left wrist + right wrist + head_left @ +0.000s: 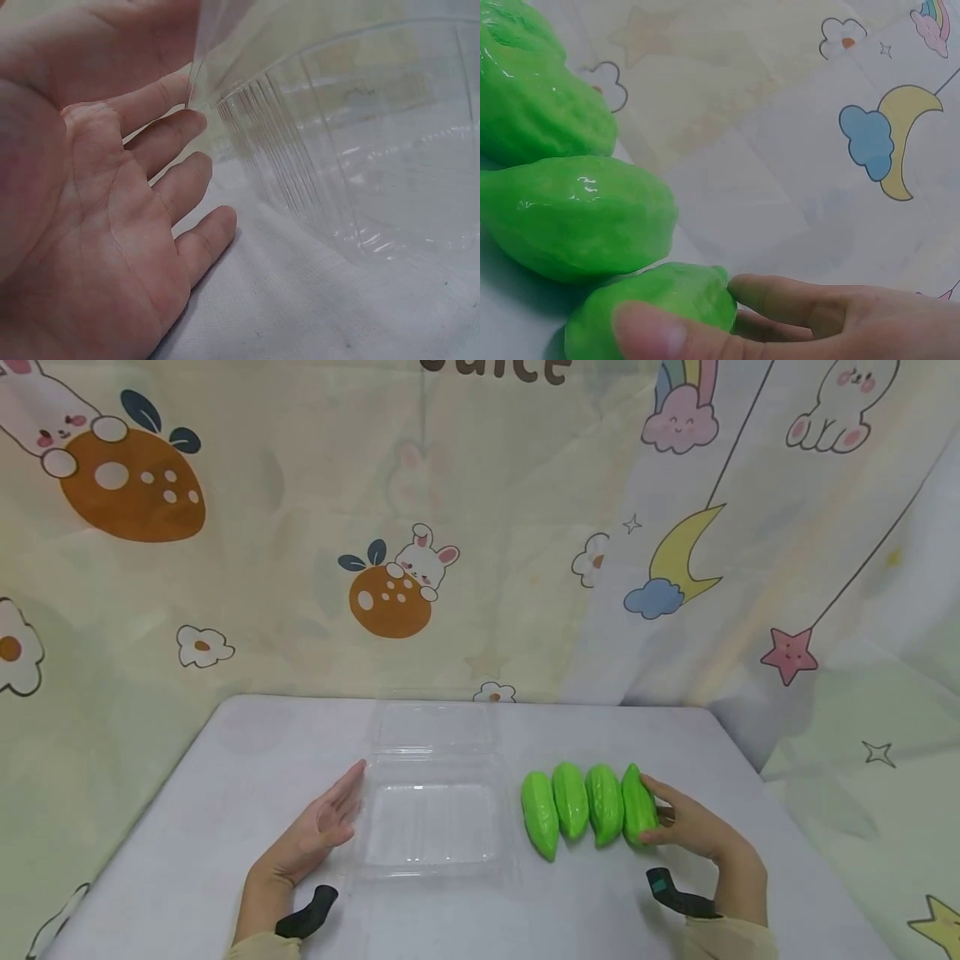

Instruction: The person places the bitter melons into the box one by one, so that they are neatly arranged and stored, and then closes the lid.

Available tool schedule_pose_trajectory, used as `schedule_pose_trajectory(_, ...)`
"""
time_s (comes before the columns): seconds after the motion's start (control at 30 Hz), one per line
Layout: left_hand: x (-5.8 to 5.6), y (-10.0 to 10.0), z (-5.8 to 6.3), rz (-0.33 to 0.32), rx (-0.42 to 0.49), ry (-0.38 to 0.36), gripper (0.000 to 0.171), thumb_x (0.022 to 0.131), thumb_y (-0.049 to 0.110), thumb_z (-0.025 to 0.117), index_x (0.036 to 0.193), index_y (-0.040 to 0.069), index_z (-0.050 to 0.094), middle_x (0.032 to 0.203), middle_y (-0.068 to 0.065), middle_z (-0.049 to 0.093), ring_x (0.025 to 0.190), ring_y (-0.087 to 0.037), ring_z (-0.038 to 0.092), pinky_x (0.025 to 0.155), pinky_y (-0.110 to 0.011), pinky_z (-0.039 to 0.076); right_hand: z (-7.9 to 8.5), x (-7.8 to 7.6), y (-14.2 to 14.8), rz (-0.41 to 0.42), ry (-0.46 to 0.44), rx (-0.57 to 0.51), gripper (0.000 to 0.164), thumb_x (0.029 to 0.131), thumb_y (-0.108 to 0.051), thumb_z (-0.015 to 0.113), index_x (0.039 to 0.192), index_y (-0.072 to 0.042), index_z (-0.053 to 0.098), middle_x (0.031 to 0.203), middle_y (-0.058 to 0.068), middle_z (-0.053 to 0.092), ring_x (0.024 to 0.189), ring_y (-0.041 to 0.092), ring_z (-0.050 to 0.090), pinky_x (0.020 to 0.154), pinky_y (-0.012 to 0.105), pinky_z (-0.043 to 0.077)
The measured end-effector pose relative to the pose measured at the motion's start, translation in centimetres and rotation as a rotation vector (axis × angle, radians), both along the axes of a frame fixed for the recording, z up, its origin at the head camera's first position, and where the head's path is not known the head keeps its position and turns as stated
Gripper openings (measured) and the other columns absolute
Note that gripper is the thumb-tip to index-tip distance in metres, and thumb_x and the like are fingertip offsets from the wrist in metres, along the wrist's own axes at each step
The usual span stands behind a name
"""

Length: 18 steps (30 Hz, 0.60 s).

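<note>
A clear plastic clamshell box (432, 827) lies on the table with its lid laid back behind it. Beside its left wall is my left hand (311, 831), fingers nearly straight; in the left wrist view the fingertips (196, 174) are at the box's ribbed corner (270, 142), and contact is hard to tell. To the box's right, several glossy green toy bitter melons (572, 802) stand in a row. My right hand (693, 827) holds the rightmost bitter melon (636, 806) between thumb and fingers. The right wrist view shows the thumb across that melon (682, 292).
The white table (262, 760) reaches back to a curtain (300, 568) printed with rabbits and flowers. Dark bands (307, 914) sit on both wrists. A thin cord loop (56, 918) hangs at the table's left edge.
</note>
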<state>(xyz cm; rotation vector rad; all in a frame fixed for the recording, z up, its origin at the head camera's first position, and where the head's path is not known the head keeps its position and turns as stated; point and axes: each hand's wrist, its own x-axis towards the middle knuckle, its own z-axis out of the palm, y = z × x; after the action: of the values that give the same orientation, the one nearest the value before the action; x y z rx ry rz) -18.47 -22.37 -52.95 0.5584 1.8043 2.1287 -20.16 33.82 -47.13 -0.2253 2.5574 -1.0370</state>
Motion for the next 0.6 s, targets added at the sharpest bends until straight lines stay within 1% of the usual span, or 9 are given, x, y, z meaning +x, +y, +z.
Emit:
schedule_pose_trajectory(0.07,-0.04,0.01,0.09,0.006,-0.017,-0.011,0.087,0.087,0.003,0.063,0.154,0.015,0.008,0.162,-0.002,-0.006,0.140,0.012,0.013,0.107,-0.006,0.024,0.04,0.04,-0.03,-0.004,-0.002,0.007,0.106,0.073,-0.032,0.081,0.151,-0.001,0.017,0.154,0.029,0.015,0.130,0.053,0.037,0.101,0.056,0.041)
schedule_pose_trajectory(0.2,-0.10,0.12,0.28,0.018,-0.042,-0.020,0.087,0.087,0.005,0.064,0.154,0.017,0.009,0.162,0.000,-0.005,0.141,0.011,0.011,0.106,-0.006,0.025,0.25,0.03,-0.03,-0.013,-0.008,0.023,0.105,0.073,-0.032,0.081,0.151,-0.001,0.017,0.154,0.029,0.015,0.129,0.053,0.038,0.100,0.056,0.042)
schedule_pose_trajectory(0.47,-0.03,0.21,0.39,0.056,-0.087,-0.038,0.089,0.086,0.008,0.066,0.154,0.018,0.010,0.162,0.002,-0.003,0.147,-0.005,0.002,0.106,-0.007,0.024,0.45,0.09,0.11,-0.020,-0.007,0.024,0.106,0.073,-0.032,0.080,0.151,-0.002,0.015,0.154,0.029,0.014,0.130,0.053,0.037,0.100,0.057,0.041)
schedule_pose_trajectory(0.5,-0.01,0.20,0.39,0.056,-0.088,-0.041,0.089,0.086,0.008,0.067,0.154,0.018,0.010,0.162,0.002,-0.003,0.147,-0.004,0.003,0.106,-0.007,0.024,0.47,0.11,0.11,-0.021,-0.006,0.025,0.106,0.073,-0.032,0.081,0.151,-0.002,0.015,0.154,0.029,0.014,0.130,0.052,0.037,0.100,0.057,0.041)
schedule_pose_trajectory(0.6,0.07,0.17,0.40,0.046,-0.076,-0.039,0.089,0.086,0.008,0.066,0.154,0.017,0.009,0.162,0.001,-0.004,0.145,0.003,0.006,0.106,-0.007,0.024,0.61,0.22,0.05,-0.011,-0.001,0.026,0.107,0.074,-0.032,0.080,0.151,-0.001,0.014,0.154,0.030,0.014,0.129,0.053,0.038,0.100,0.058,0.042)
